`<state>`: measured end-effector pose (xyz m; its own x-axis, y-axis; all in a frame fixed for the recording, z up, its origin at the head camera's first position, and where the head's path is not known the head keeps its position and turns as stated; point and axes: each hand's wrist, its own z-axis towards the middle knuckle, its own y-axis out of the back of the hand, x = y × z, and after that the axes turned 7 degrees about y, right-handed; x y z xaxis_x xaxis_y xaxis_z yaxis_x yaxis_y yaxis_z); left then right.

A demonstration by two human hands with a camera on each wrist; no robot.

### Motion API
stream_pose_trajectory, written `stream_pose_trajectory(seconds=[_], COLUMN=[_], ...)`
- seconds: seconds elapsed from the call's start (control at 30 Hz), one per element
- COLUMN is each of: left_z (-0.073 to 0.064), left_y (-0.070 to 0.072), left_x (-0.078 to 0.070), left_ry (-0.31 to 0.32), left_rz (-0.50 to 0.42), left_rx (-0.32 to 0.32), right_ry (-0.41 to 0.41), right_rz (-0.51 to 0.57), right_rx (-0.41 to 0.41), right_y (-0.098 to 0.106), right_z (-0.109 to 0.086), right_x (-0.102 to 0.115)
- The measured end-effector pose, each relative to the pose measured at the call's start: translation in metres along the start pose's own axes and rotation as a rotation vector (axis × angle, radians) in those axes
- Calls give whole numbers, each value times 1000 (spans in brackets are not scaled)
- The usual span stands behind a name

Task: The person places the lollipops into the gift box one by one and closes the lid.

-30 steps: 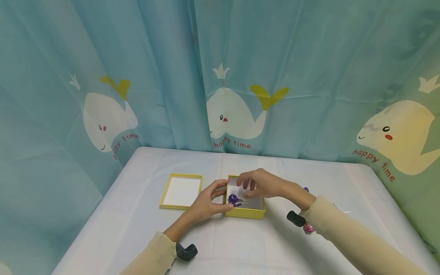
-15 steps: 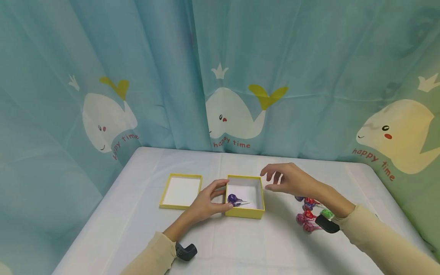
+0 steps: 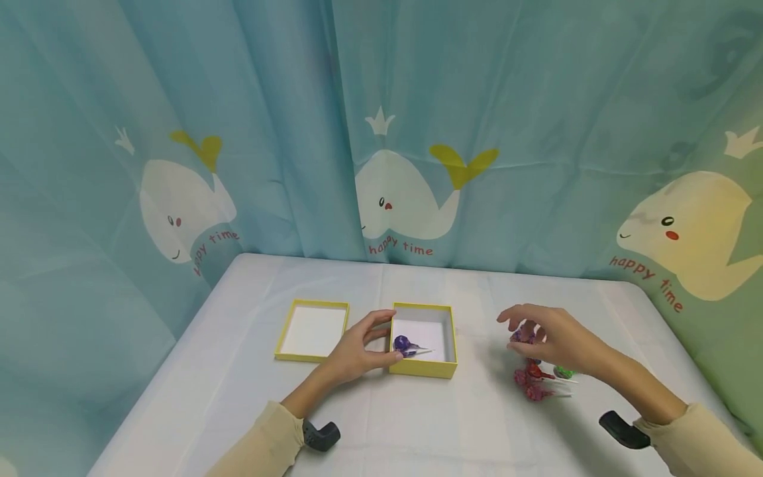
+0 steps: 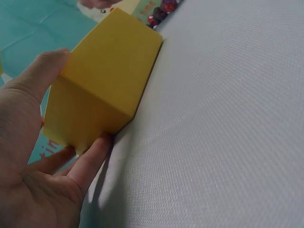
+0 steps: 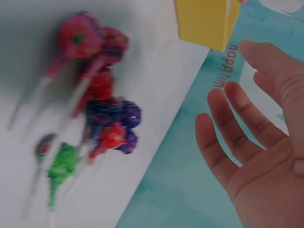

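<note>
My left hand grips the left side of a yellow box, thumb at the front corner and fingers farther back. The left wrist view shows the thumb on the box's upper edge and fingertips against its side. Inside the box lie purple lollipops with white sticks. To the right, my right hand hovers over a group of wrapped lollipops, partly hiding them. Its fingers are loosely bent and hold nothing. A green lollipop and several red, pink and purple ones show in the right wrist view.
Left of the box lies its yellow-rimmed lid, white inside facing up. A white cloth covers the table. Behind it hangs a blue-green curtain printed with whales.
My right hand has left the box and moved right, over the lollipops on the table. The purple lollipops in the box are now uncovered. My left hand keeps its place at the box.
</note>
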<state>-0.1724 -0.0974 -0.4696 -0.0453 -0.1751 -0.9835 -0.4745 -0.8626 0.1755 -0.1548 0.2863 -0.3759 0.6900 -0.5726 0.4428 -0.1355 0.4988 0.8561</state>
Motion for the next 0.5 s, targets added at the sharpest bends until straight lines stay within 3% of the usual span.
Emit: stream_pose_trajectory(seconds=[0.17, 0.5], left_z=[0, 1], left_y=[-1, 0], left_x=[0, 0], left_ry=[0, -4], left_rz=[0, -10], left_rx=[4, 6], right_ry=[90, 97], right_rz=[-55, -84], right_rx=[-80, -121], right_y=[-8, -24], right_z=[-27, -66], right_x=[-2, -8])
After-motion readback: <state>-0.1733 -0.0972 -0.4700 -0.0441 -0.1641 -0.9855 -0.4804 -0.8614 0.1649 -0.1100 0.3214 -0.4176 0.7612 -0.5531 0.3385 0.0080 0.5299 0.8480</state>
